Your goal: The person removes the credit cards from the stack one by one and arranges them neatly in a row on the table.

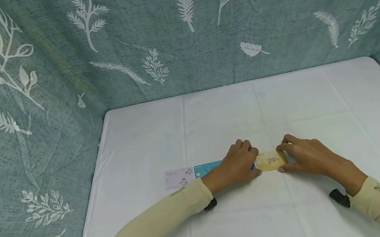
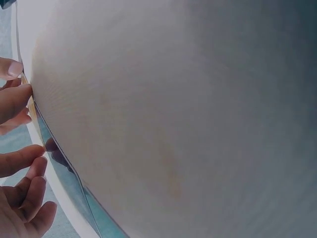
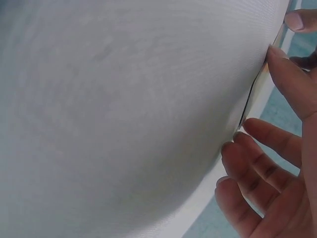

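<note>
Several cards lie edge to edge in a row on the white-covered table: a pale pink VIP card [image 1: 174,179], a teal card [image 1: 204,169], a blue card largely hidden under the left hand, and a yellow card [image 1: 270,160] at the right end. My left hand [image 1: 238,165] reaches over the blue card. Its thumb is at the near edge and its forefinger at the far edge, by the seam with the yellow card. My right hand [image 1: 303,155] holds the yellow card's right end between thumb and forefinger; in the right wrist view its other fingers [image 3: 252,168] hang loosely curled.
A white cloth with fold creases covers the table [image 1: 220,117]. Behind it and to the sides hangs a green-blue curtain [image 1: 160,34] with white leaf prints. Dark wrist cameras [image 1: 339,198] sit under both forearms, close over the cloth.
</note>
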A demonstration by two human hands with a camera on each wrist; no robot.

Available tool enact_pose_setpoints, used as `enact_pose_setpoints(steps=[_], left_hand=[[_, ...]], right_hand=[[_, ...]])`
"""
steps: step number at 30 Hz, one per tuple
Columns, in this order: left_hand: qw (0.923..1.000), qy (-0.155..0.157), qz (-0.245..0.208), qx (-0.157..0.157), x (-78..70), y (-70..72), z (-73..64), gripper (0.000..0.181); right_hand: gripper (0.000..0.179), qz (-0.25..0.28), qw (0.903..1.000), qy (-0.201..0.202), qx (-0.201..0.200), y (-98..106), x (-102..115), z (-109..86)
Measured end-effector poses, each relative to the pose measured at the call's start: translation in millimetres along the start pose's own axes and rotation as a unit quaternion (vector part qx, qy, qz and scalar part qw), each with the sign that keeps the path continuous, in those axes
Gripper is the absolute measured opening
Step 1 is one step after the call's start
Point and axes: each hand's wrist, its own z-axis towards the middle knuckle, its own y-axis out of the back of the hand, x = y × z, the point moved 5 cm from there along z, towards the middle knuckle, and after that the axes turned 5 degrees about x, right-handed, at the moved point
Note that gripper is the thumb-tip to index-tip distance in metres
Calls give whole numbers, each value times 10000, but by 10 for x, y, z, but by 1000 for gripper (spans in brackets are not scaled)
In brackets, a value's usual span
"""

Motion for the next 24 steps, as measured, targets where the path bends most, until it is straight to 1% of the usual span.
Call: enact_pose_setpoints(steps=[8,11,13,17,20,24], left_hand=[[10000,-25,24,-46,13,-8,-4,50],[9999,-16,-91,-122,50,10,-19,49],[9995,2,-216,-208,88,41,-36,50],[9984,54,-440,-357,180,132,-98,53],[9974,110,-589,-393,250,183,-165,54],[9960,189,-772,-396,337,185,-265,56]], right_hand=[[54,11,10000,7,-6,-1,2,0],[52,-7,10000,29,-39,6,-1,-8],[51,-42,9999,33,-132,24,-10,-18],[51,-74,9993,16,-360,82,-26,-40],[53,-82,9989,-20,-469,118,-30,-55],[53,-124,9981,-44,-595,143,-21,-64]])
